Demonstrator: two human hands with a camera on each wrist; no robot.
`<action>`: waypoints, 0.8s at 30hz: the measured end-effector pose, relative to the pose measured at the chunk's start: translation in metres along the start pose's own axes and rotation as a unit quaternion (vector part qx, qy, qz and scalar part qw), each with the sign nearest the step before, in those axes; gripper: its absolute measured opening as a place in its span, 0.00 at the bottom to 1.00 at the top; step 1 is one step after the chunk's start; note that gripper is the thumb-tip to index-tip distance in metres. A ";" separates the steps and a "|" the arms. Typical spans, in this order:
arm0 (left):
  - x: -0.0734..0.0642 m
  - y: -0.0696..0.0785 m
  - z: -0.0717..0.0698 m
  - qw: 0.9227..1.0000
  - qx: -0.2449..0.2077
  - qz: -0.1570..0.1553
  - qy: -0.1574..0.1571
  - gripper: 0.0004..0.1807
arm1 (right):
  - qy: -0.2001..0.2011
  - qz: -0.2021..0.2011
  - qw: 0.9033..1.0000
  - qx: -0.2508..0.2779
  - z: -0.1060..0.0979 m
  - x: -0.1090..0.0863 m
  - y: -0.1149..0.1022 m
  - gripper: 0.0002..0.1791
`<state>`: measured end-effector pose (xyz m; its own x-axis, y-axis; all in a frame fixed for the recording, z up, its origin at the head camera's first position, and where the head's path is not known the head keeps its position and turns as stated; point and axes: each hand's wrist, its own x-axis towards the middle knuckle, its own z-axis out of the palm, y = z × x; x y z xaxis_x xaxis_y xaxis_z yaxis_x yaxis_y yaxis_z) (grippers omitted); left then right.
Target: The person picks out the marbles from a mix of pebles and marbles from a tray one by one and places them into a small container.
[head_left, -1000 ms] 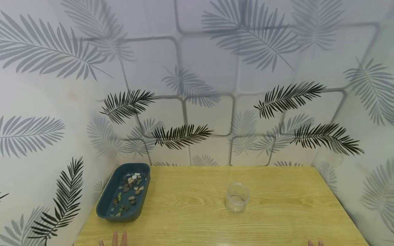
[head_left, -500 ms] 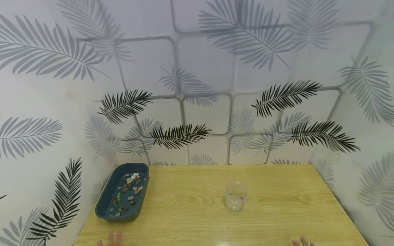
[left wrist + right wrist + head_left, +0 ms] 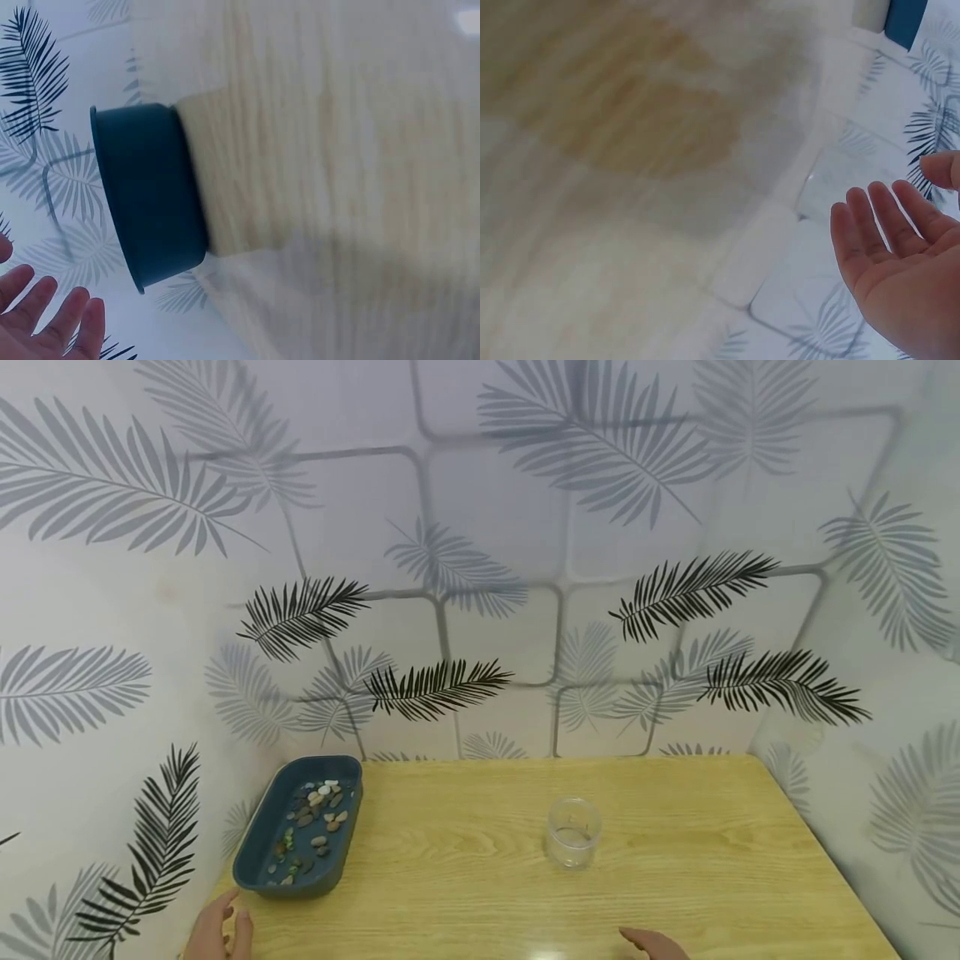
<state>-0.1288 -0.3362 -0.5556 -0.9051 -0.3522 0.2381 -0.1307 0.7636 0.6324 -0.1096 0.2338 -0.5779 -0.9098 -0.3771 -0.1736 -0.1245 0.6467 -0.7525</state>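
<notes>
A dark teal plastic basin (image 3: 330, 878) stands at the table's left side, with several pebbles (image 3: 319, 841) in grey, white, tan and green inside. My left hand (image 3: 213, 931) is just in front of the basin's near left corner, fingers apart and holding nothing. The left wrist view shows that hand (image 3: 56, 319) below the basin's outer wall (image 3: 150, 195). At the bottom edge of the head view is my right hand (image 3: 654, 943), mostly cut off. In its wrist view the right hand (image 3: 904, 255) has extended fingers and nothing in them. A clear glass cup (image 3: 573, 852) stands upright right of the table's middle.
The wood-grain table (image 3: 450, 827) meets leaf-patterned walls (image 3: 487, 635) at the back and both sides. Part of a blue object (image 3: 906, 22) shows at the top of the right wrist view.
My left hand has moved left and forward toward the basin's near corner. The right hand has moved left along the front. The head view has shifted slightly; basin and cup stay put.
</notes>
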 end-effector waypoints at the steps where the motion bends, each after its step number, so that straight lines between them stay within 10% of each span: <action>1: 0.002 0.007 -0.007 1.000 0.003 -0.001 -0.014 0.24 | 0.013 -0.006 1.000 -0.002 0.002 0.000 -0.004 0.31; 9: 0.029 0.020 -0.027 0.997 0.039 0.035 -0.063 0.23 | 0.190 -0.073 0.979 0.034 0.037 0.009 -0.047 0.12; 24: 0.085 0.018 -0.028 0.989 0.029 0.108 -0.100 0.27 | 0.007 -0.093 0.983 0.158 0.072 0.063 -0.077 0.17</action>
<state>-0.1969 -0.3679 -0.5028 -0.9754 -0.0681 0.2098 0.0572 0.8406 0.5386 -0.1285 0.1125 -0.5761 -0.8885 -0.4588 -0.0071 -0.1621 0.3282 -0.9306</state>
